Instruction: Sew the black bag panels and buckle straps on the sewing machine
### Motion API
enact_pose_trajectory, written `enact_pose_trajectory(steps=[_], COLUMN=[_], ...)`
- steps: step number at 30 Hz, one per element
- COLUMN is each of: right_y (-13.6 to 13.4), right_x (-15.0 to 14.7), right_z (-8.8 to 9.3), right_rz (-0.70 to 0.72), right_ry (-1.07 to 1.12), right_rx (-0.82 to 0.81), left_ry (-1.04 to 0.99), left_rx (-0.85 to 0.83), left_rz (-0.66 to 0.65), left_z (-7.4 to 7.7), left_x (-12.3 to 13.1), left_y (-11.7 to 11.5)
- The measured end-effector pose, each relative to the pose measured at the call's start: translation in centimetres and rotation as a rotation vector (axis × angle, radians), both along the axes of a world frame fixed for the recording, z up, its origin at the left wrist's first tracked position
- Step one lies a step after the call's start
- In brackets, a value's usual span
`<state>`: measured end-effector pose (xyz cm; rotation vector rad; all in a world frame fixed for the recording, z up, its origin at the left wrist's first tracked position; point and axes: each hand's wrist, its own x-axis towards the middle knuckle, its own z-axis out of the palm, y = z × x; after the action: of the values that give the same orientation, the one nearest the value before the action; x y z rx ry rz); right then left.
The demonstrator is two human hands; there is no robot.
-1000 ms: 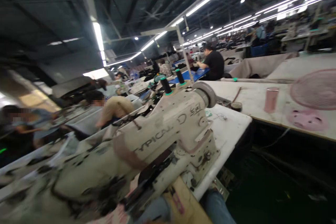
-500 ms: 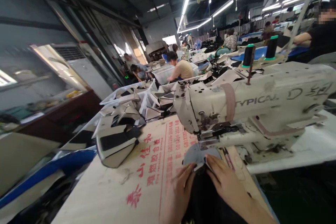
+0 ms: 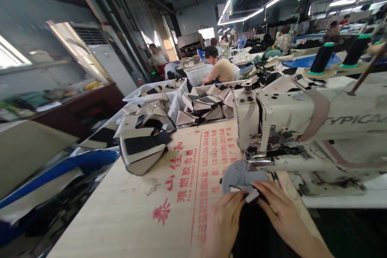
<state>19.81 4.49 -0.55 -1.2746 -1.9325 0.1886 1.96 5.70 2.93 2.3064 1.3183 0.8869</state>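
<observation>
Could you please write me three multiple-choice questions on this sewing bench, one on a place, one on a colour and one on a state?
1. Where do the left hand and right hand rest?
A. on the dark workpiece in front of the sewing machine
B. on the thread cones
C. inside a white bin

2. What colour is the printing on the board covering the bench?
A. blue
B. red
C. green

3. How does the stack of cut pieces left of the machine lie?
A. hung on a hook
B. rolled in a tube
C. piled loose on the board

Answers: 1 A, both hands press flat on the dark piece below the machine head. 2 B, the characters and lines are red. 3 C, the beige and black pieces sit stacked on the board's far edge.
</observation>
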Motion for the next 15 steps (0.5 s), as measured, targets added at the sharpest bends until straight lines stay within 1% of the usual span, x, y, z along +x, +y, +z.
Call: enact_pose_trajectory(steps=[2,6,8,10,12,15], right_y=[0.7,2.3,3.0,3.4,3.7,3.8], right_x=[0.6,1.8,2.2,2.4,2.5,2.7], right_z=[0.8,2.1,3.1,4.3,5.4,6.2], right_rz=[0.100,0.308,0.429,0.533,0.584,0.610], right_ry=[-0.010,-0.089,-0.146,-0.204,-0.250,-0.265], right_rx=[-0.049,-0.022,-0.057,-0.146,-0.220,-0.247], left_ry=[0.008,0.029,0.059,0.093,0.123,0.153], left_rx=[0.009,-0.001,-0.029,-0.057,-0.070,-0.058], left_rz=[-0.003,-0.012,-0.056,-0.123,-0.190,-0.257], left_z=[0.1,0.3,0.3,0.3,0.4,0.4], left_x=[-0.1,-0.7,-1.1,-1.5,-1.7,-1.8], left_y=[0.0,0.1,0.3,0.4,0.5,0.6])
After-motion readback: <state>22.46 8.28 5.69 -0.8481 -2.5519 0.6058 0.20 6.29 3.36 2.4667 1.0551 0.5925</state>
